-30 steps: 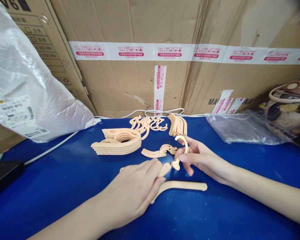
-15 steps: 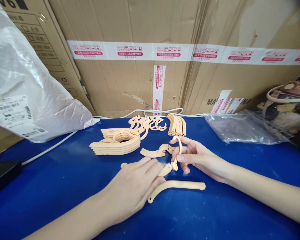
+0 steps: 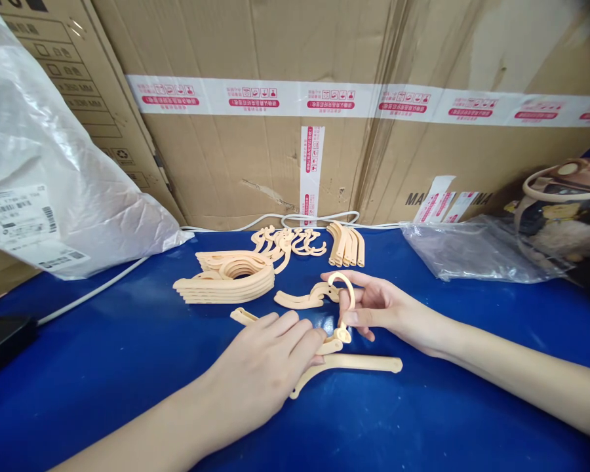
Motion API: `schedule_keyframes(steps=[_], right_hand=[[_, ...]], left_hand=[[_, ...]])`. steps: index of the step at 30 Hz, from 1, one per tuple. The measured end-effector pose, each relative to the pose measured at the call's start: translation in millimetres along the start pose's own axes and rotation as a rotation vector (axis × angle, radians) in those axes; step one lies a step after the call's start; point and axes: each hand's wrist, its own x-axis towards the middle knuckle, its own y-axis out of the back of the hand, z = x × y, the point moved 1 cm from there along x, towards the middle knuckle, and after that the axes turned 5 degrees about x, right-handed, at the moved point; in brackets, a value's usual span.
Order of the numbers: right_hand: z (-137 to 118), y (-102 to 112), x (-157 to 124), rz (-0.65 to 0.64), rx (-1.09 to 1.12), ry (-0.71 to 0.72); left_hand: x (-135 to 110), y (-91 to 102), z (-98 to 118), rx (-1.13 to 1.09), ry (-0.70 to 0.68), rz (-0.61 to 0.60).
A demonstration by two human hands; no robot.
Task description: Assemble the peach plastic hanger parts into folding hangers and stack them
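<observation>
The right hand [image 3: 373,311] pinches a hook [image 3: 352,294] against the hanger arm [image 3: 243,316] gripped by the left hand [image 3: 265,367]; not joined yet, I think. Loose parts [image 3: 226,283] wait at eleven o'clock.

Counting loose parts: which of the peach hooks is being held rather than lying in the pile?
The hook pinched upright in the right hand, near the left hand; the other hooks lie flat in a heap by the cardboard box.

The left hand [image 3: 260,367] hides the middle of a peach plastic bar [image 3: 242,316] and its own grip on it, just right of it the right hand [image 3: 378,311] covers the stem of the hook [image 3: 343,278], and far left of it a white bag [image 3: 54,151] and a black object [image 3: 0,342] run off the edge.
</observation>
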Motion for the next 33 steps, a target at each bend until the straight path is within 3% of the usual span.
schedule_keyframes(steps=[7,26,33], right_hand=[[-8,-4,-3,-0.091,-0.063,-0.057],[-1,-6,-4,-0.012,-0.078,0.059],[6,-6,-2,-0.003,-0.087,0.110]], left_hand=[[1,4.1,1,-0.068,-0.056,0.021],[-2,1.0,2,0.060,-0.028,0.027],[-2,-2.4,3,0.086,0.010,-0.031]])
